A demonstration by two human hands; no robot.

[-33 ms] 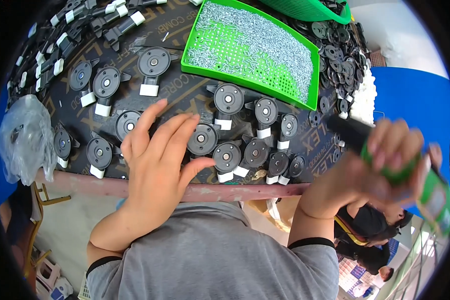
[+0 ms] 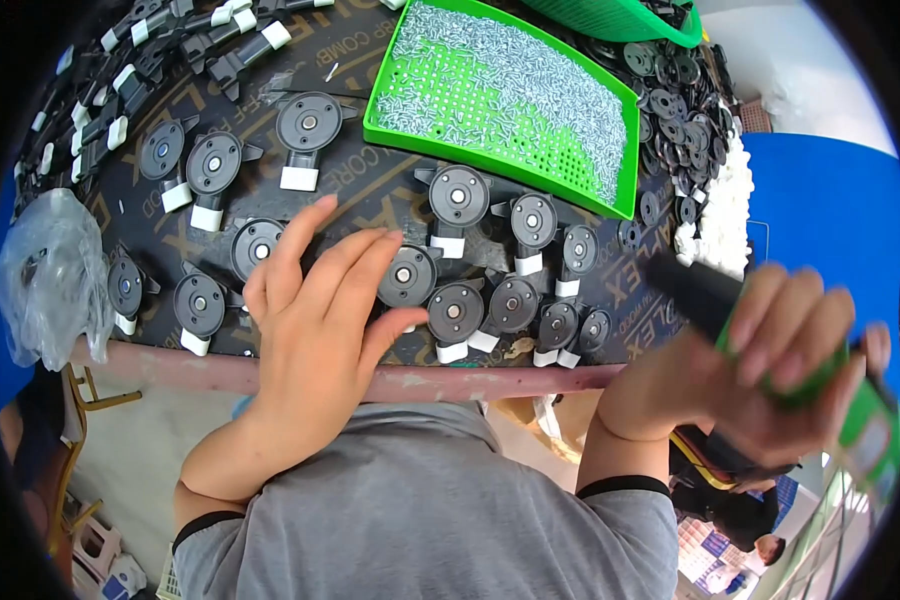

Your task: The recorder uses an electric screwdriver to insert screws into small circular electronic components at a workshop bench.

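Where black parts (image 2: 407, 276) lie, the left hand (image 2: 310, 320) spreads its fingers (image 2: 365, 277); the right hand (image 2: 785, 365) grips a green tool (image 2: 872, 428).

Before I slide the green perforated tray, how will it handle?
Probably heavy for its size: small silvery metal fasteners cover much of the green perforated tray. Likely off-balance when lifted, as they lie thickest toward the far and right sides. They look loose, so tilting may send some sliding across the bare patch.
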